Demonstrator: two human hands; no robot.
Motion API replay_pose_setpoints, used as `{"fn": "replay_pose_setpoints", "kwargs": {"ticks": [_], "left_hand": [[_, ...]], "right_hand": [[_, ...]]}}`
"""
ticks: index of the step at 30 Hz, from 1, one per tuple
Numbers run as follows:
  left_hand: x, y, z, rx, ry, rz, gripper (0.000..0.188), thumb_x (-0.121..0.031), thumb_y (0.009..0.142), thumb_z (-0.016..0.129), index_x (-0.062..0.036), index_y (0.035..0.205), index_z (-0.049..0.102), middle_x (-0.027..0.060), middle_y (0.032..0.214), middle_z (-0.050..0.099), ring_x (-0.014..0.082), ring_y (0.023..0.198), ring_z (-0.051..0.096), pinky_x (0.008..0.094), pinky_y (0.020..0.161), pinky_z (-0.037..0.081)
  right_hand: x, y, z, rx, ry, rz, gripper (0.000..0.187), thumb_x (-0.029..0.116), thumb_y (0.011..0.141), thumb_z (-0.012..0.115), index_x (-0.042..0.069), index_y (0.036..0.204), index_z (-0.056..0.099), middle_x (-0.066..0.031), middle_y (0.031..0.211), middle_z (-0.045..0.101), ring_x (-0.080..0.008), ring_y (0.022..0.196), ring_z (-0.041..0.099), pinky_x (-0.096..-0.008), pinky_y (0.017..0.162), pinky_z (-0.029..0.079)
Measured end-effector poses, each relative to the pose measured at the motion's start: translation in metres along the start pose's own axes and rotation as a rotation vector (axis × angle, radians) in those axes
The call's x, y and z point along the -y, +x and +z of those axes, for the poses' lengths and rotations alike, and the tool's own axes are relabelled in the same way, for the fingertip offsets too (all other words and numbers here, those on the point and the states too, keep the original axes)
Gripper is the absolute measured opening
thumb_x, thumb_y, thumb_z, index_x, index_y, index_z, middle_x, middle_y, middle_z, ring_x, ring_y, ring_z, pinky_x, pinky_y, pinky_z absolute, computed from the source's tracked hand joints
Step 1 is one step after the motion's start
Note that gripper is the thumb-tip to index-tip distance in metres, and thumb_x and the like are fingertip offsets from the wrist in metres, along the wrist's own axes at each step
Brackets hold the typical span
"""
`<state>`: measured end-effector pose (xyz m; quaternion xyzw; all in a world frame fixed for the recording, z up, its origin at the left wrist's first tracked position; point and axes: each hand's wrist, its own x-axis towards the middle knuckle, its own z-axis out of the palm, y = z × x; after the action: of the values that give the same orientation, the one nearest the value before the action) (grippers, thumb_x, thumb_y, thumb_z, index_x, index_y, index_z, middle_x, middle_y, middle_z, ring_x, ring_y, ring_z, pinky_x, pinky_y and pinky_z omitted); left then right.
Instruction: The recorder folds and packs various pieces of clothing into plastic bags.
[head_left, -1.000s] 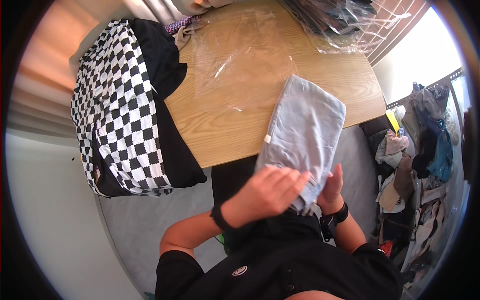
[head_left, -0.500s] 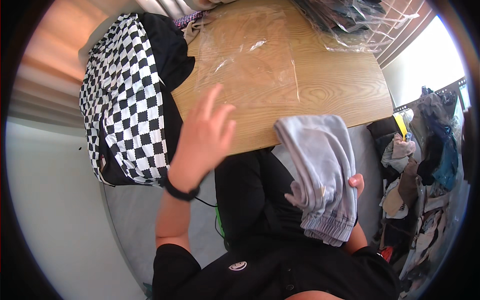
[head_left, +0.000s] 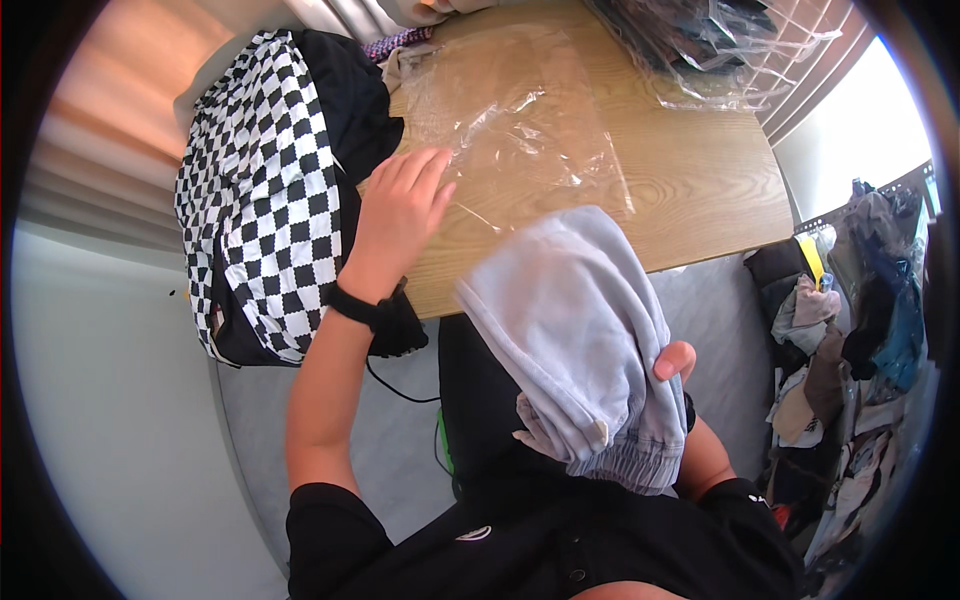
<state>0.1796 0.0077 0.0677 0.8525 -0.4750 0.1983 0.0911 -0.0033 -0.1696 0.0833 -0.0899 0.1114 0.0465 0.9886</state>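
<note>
My right hand [head_left: 672, 362] holds a folded light grey garment [head_left: 575, 330] with a ribbed cuff, lifted above my lap; only fingertips show behind the cloth. My left hand [head_left: 400, 215], a black band on its wrist, reaches out with fingers apart over the near left edge of the wooden table [head_left: 690, 185]. Its fingertips are at the near edge of a clear plastic bag [head_left: 510, 125] lying flat on the table.
A black-and-white checkered cloth [head_left: 265, 210] with black fabric drapes beside the table's left end. More clear plastic packaging [head_left: 710, 40] lies at the far right of the table. A heap of clothes [head_left: 850, 300] fills the right. Grey floor [head_left: 380, 440] below.
The grey garment was lifted off the table into my right hand over my lap. My left hand let go of it and moved up and left to the plastic bag's edge.
</note>
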Motion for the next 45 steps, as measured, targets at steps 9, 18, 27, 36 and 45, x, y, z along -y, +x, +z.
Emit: {"fn": "replay_pose_setpoints", "kwargs": {"ticks": [9, 18, 27, 36, 45], "left_hand": [[-0.044, -0.008, -0.026, -0.098, -0.288, -0.110, 0.056, -0.003, 0.075, 0.064, -0.0013, 0.128, 0.046, 0.0127, 0.115, 0.054, 0.0289, 0.096, 0.057, 0.0354, 0.083, 0.047], [-0.044, -0.019, -0.027, 0.029, -0.436, -0.146, 0.073, 0.004, 0.073, 0.060, 0.0031, 0.139, 0.028, 0.0206, 0.137, 0.036, 0.0338, 0.122, 0.044, 0.0358, 0.097, 0.042], [-0.043, -0.019, -0.025, -0.005, -0.471, -0.080, 0.082, 0.008, 0.067, 0.063, 0.0067, 0.139, 0.024, 0.0228, 0.146, 0.023, 0.0363, 0.130, 0.035, 0.0366, 0.101, 0.039], [-0.057, -0.042, -0.024, -0.041, -0.437, -0.186, 0.070, 0.005, 0.070, 0.064, -0.0020, 0.134, 0.039, 0.0181, 0.141, 0.034, 0.0305, 0.104, 0.054, 0.0329, 0.081, 0.047], [-0.105, -0.099, 0.004, 0.096, -0.461, 0.094, 0.033, -0.005, 0.072, 0.064, -0.0051, 0.104, 0.058, 0.0138, 0.114, 0.053, 0.0308, 0.101, 0.054, 0.0408, 0.088, 0.043]], "right_hand": [[-0.004, 0.019, 0.000, 0.057, -0.006, 0.068, 0.087, 0.024, 0.058, 0.056, -0.006, 0.135, 0.028, -0.0291, 0.123, 0.046, -0.0437, 0.106, 0.052, -0.0539, 0.094, 0.042], [0.005, -0.032, -0.032, 0.107, -0.011, 0.121, 0.085, 0.022, 0.058, 0.056, -0.006, 0.134, 0.030, -0.0279, 0.121, 0.048, -0.0424, 0.105, 0.053, -0.0514, 0.094, 0.043], [-0.012, -0.008, -0.024, 0.164, -0.016, 0.168, 0.084, 0.020, 0.057, 0.055, -0.005, 0.133, 0.033, -0.0267, 0.119, 0.050, -0.0410, 0.103, 0.054, -0.0490, 0.093, 0.044], [-0.002, 0.010, -0.071, -0.194, -0.189, 0.165, 0.063, 0.019, 0.070, 0.051, -0.006, 0.126, 0.039, -0.0253, 0.114, 0.054, -0.0345, 0.099, 0.057, -0.0417, 0.091, 0.046], [-0.004, 0.008, -0.039, -0.210, -0.011, 0.179, 0.051, 0.023, 0.077, 0.050, -0.005, 0.119, 0.048, -0.0208, 0.103, 0.061, -0.0311, 0.090, 0.061, -0.0392, 0.085, 0.049]]}}
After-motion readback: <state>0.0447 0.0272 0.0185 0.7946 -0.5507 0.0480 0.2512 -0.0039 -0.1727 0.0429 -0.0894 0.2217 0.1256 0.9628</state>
